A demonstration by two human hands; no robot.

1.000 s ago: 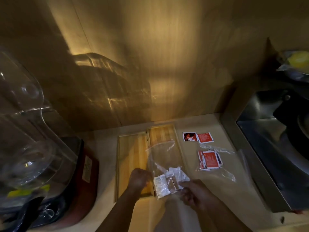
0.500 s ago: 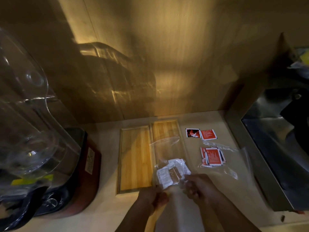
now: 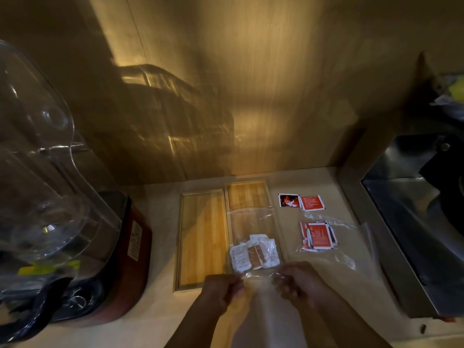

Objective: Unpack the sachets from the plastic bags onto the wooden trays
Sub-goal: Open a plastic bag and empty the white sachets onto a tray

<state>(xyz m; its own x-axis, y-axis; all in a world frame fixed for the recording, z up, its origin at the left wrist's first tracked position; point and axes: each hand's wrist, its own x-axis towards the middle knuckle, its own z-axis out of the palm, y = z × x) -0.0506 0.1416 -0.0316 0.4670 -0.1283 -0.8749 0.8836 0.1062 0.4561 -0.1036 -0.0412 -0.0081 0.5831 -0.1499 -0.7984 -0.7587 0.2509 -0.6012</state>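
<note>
left hand [image 3: 222, 288] and right hand [image 3: 297, 282] each pinch near edge of clear plastic bag [image 3: 253, 237] lying over right wooden tray [image 3: 247, 194] near counter front; sachets [image 3: 253, 254] bunched inside; film thin, slippery, limp; sachets light; grip mouth edges, not sachets

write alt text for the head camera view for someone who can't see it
Two hands, left hand and right hand, pinch the near edge of a clear plastic bag of white sachets over two empty wooden trays on a counter. To the right lie a second bag of red sachets and two loose sachets.
</note>
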